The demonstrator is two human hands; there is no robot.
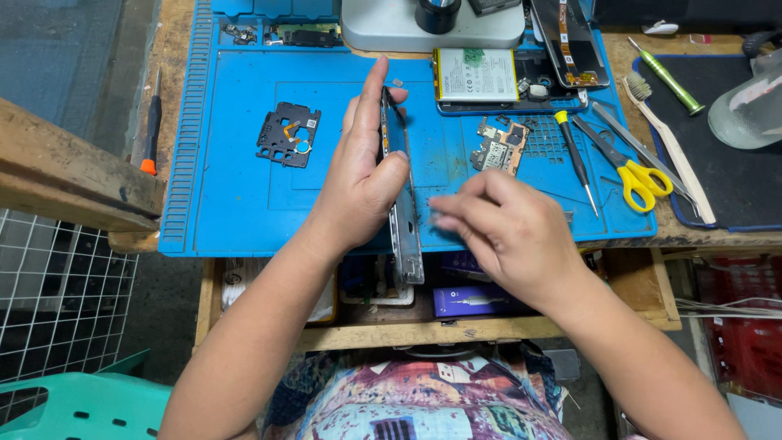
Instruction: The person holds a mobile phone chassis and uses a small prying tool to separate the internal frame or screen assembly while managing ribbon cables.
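My left hand (362,175) grips a phone frame (403,220) held on edge above the blue work mat (236,212), thumb on its near side and fingers stretched along its back. My right hand (505,224) hovers just right of the frame with fingertips pinched together; whether anything small is between them cannot be told. A black inner cover plate (288,135) lies on the mat to the left. A small circuit board (498,147) lies to the right, beyond my right hand.
A phone body with a white battery (476,75) lies at the mat's far edge. Yellow-handled scissors (635,175), a yellow-tipped screwdriver (575,159), tweezers and a brush lie at right. An orange-tipped screwdriver (150,122) rests on the wooden bench at left.
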